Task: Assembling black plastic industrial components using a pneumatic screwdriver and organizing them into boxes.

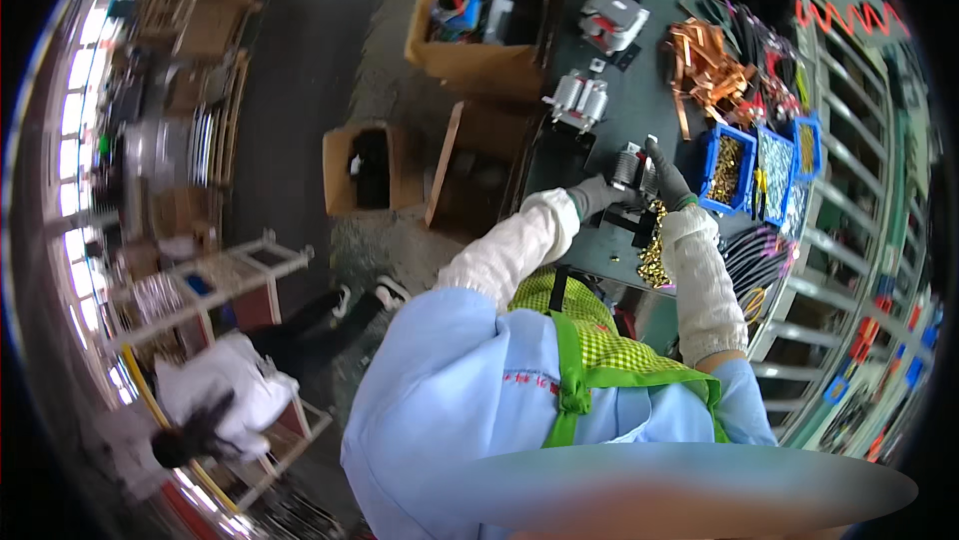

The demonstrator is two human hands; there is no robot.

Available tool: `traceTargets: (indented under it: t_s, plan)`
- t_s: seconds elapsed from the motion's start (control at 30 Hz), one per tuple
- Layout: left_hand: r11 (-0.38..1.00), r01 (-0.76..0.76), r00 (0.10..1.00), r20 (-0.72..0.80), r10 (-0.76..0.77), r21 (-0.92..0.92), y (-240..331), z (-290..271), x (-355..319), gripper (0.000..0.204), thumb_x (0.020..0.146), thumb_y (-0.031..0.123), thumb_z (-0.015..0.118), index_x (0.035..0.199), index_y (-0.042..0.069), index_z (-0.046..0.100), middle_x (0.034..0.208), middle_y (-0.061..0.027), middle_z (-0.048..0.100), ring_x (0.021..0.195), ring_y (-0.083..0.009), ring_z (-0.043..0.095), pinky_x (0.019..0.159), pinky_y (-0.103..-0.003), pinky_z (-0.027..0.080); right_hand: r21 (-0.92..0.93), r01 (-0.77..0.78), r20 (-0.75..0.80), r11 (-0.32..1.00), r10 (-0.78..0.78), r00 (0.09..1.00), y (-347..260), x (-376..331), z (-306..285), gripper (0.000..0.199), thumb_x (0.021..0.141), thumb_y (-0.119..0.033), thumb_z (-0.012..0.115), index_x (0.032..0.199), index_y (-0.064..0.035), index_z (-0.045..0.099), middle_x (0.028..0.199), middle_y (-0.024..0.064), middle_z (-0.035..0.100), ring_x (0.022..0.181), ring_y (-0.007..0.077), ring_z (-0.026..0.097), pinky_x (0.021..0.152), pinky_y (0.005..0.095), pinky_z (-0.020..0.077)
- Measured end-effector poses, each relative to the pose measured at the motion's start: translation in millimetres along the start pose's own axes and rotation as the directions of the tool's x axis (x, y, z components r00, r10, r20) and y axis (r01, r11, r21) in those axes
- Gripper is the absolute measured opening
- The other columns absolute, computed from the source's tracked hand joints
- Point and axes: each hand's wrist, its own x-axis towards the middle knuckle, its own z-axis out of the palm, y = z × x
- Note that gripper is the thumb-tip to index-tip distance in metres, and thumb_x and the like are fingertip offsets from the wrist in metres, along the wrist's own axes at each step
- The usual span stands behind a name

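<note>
Both my hands wear grey gloves and meet over a small assembly (626,168) of ribbed grey cylinders on a dark base, near the front of the dark workbench (644,60). My left hand (596,196) grips its near left side, fingers closed. On its right side my right hand (669,176) is wrapped, one finger reaching up along the cylinder. The exact fingertip contact is too small to make out. Just below the right hand lies a pile of brass-coloured fasteners (654,250). A similar assembly with pale cylinders (579,100) stands farther back on the bench.
Blue bins (727,168) of small hardware stand right of my hands, copper strips (707,65) behind them. Black cables (754,258) lie nearer. Grey units (613,15) line the bench's far left. Cardboard boxes (470,60) stand left of it. A person (225,390) is at a cart, lower left.
</note>
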Motion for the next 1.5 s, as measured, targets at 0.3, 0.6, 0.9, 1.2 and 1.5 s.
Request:
traceTargets:
  t_s: [0.3,0.6,0.9,1.2,1.5]
  plan:
    - [0.893,-0.357,0.895,-0.173,0.411,0.275,51.5,9.1,-61.2,0.117,0.068,0.029,0.077,0.152,-0.001,0.001,0.143,-0.0335,0.033,0.127,-0.0495,0.040,0.107,-0.048,0.036,-0.042,0.382,-0.362,0.923,-0.371,0.855,-51.4,-71.8,31.9,0.048,0.093,-0.039,0.064,0.121,-0.0014,0.056,0.111,0.0058,0.061,0.103,0.0140,0.055,0.092,0.0290,0.0428]
    - [0.613,-0.591,0.481,-0.380,0.790,0.524,79.1,9.4,6.3,0.115,0.069,0.021,0.078,0.151,-0.002,0.000,0.139,-0.0339,0.031,0.124,-0.0503,0.038,0.107,-0.051,0.034,-0.173,0.678,-0.166,0.715,-0.699,0.695,-97.1,-37.5,17.3,0.054,0.088,-0.034,0.063,0.129,0.0002,0.053,0.121,0.0119,0.059,0.113,0.0219,0.055,0.100,0.0328,0.0419]
    - [0.839,-0.517,0.784,-0.301,0.543,0.166,58.4,10.2,-20.4,0.119,0.071,0.019,0.078,0.151,0.004,-0.009,0.148,-0.0330,0.022,0.107,-0.0486,0.057,0.091,-0.049,0.049,-0.259,0.581,-0.143,0.772,-0.625,0.767,-72.7,-39.2,26.4,0.047,0.084,-0.010,0.054,0.130,0.0012,0.053,0.122,0.0100,0.059,0.114,0.0187,0.055,0.099,0.0309,0.0428]
    - [0.890,-0.440,0.835,-0.308,0.455,0.122,81.2,1.4,-52.7,0.120,0.074,0.023,0.077,0.147,-0.003,-0.015,0.133,-0.0338,0.043,0.110,-0.0450,0.058,0.095,-0.043,0.047,-0.157,0.511,-0.115,0.845,-0.529,0.841,-89.8,-34.7,24.0,0.039,0.085,-0.008,0.050,0.122,0.0012,0.059,0.106,0.0047,0.062,0.092,0.0126,0.056,0.080,0.0236,0.0471]
    - [0.877,-0.443,0.431,-0.814,0.390,0.186,37.4,-195.4,-46.9,0.032,0.095,0.036,0.060,0.100,0.005,0.063,0.094,-0.0167,0.068,0.089,-0.0344,0.067,0.077,-0.040,0.053,-0.584,0.670,0.007,0.457,-0.823,0.568,-115.0,-104.8,109.2,0.039,0.095,-0.009,0.057,0.132,0.0015,0.052,0.127,0.0105,0.059,0.113,0.0178,0.056,0.096,0.0315,0.0453]
